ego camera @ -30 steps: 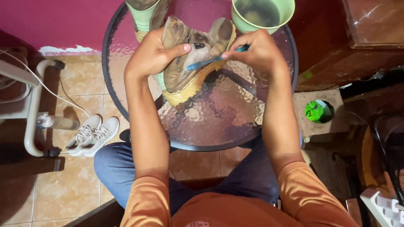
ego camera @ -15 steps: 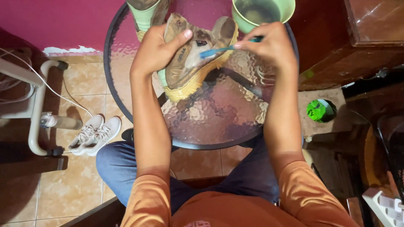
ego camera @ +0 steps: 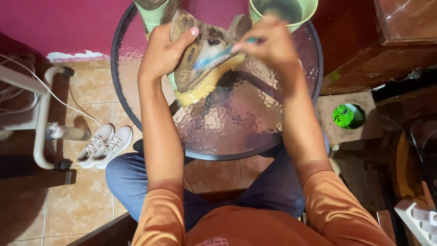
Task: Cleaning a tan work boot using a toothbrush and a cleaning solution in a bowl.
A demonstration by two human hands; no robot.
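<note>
Both arms extended forward, hands raised close together.
Left hand (ego camera: 164,54): palm curled in a grip, thumb stretched out to the right, forearm running straight up from the sleeve. Right hand (ego camera: 273,45): motion-blurred, fingers pinched together, wrist bent inward toward the left hand. Orange sleeves pushed to the elbows.

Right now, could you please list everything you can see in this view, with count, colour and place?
boot: one, brown with yellow sole, on the table, held by the left hand
toothbrush: one, blue, in the right hand, bristles on the boot
glass table: one, round, dark rim, centre
cup: one, green, table's far right edge
sneakers: one pair, white, tiled floor at left
green object: one, on a stone block, right
left hand: gripping the boot
right hand: holding the toothbrush
</note>
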